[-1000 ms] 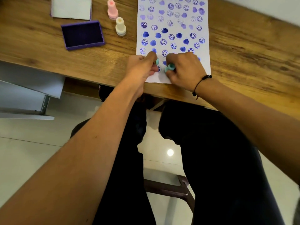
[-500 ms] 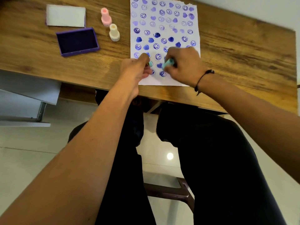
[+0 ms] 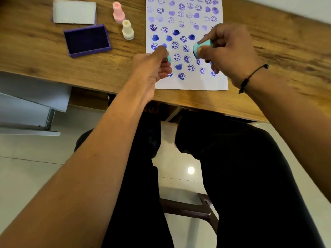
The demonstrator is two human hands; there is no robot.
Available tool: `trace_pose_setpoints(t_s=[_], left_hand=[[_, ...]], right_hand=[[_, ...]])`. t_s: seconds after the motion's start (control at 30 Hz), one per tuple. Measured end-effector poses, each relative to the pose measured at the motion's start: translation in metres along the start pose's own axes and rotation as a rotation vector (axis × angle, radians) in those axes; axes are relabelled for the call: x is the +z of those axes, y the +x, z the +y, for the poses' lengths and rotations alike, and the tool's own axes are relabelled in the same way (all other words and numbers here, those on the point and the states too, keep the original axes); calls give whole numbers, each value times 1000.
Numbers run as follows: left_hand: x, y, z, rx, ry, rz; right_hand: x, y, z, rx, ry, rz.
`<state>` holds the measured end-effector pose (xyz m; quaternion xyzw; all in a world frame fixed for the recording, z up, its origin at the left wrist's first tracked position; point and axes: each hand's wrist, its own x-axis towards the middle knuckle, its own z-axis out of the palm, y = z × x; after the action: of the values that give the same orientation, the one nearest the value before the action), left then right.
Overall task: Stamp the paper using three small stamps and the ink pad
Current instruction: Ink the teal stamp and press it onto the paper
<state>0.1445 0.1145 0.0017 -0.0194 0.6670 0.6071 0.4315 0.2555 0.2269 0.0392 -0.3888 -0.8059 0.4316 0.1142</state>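
Paper (image 3: 186, 83) lies flat on the desk (image 3: 268, 56), its long axis running away from the person and its near short edge close to the desk's front edge; purple hearts, smileys and letter marks cover nearly all of it. The right hand (image 3: 231, 51) grasps a teal stamp (image 3: 202, 48) in its fingers, held above the sheet with its long axis lying roughly sideways and its wider end pointing left. The left hand (image 3: 154, 67) is clenched on a small teal piece (image 3: 168, 59), perhaps the stamp's cap, though I cannot tell.

The risk is smearing: either hand hovering over fresh ink could drag across the prints. The pink stamp (image 3: 118, 12) and cream stamp (image 3: 128, 30) stand upright beside the open ink pad (image 3: 87, 40), its lid (image 3: 74, 12) nearby.
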Motion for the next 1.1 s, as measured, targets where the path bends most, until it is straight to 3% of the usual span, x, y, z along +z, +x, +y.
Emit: trace_pose_setpoints(t_s=[0.1, 0.37, 0.57, 0.87, 1.0, 1.1], left_hand=[[0, -4, 1, -7, 11, -33], [-2, -18, 7, 26, -39, -311], [-11, -21, 11, 41, -80, -381], [-30, -18, 18, 10, -180, -293], [-48, -16, 22, -53, -259, -225], [-56, -9, 25, -123, -159, -118]], right_hand=[[1, -1, -1, 17, 45, -10], [9, -4, -16, 9, 240, -88], [11, -5, -20, 19, 292, -108], [36, 0, -34, -29, 350, -157], [53, 8, -44, -146, 218, -212], [71, 19, -45, -272, -32, -243]])
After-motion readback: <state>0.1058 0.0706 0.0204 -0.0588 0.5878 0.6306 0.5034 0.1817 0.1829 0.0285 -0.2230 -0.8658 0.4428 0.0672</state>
